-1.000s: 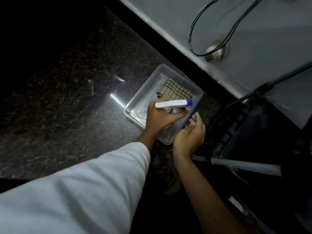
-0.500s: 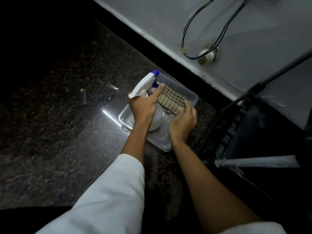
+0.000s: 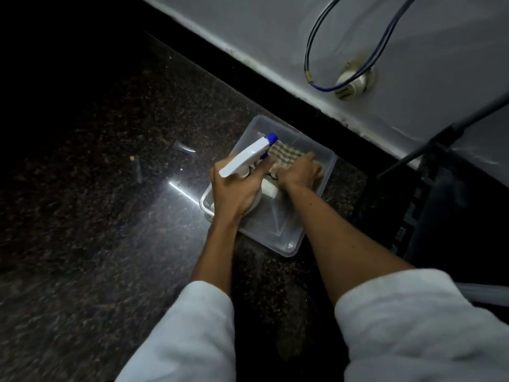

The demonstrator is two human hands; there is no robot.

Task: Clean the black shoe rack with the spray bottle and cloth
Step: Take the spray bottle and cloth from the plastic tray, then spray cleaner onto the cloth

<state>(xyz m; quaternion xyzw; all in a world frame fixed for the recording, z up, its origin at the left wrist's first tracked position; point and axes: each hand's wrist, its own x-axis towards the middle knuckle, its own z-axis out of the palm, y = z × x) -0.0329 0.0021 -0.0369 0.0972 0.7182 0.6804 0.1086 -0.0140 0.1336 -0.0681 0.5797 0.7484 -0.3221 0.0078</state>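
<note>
- The bottle (image 3: 248, 157) was gripped by the left hand (image 3: 234, 191) over the tub (image 3: 278, 235).
- The cloth (image 3: 286, 155) was clutched in the tub by the right hand (image 3: 300, 172).
- The rack (image 3: 421, 186) was seen at 3 o'clock.

One wide-angle view from a camera worn on the person's head, looking forward and steeply down. A clear plastic tray (image 3: 278, 227) sits near the lens, just above centre. Below the tray, the left forearm (image 3: 212, 260) and right forearm (image 3: 338, 235) enter from the bottom edge. Beyond the tray a pale wall (image 3: 275, 37) crosses the top. Right of the tray, the frame edge cuts a black shoe rack (image 3: 429, 205).
</note>
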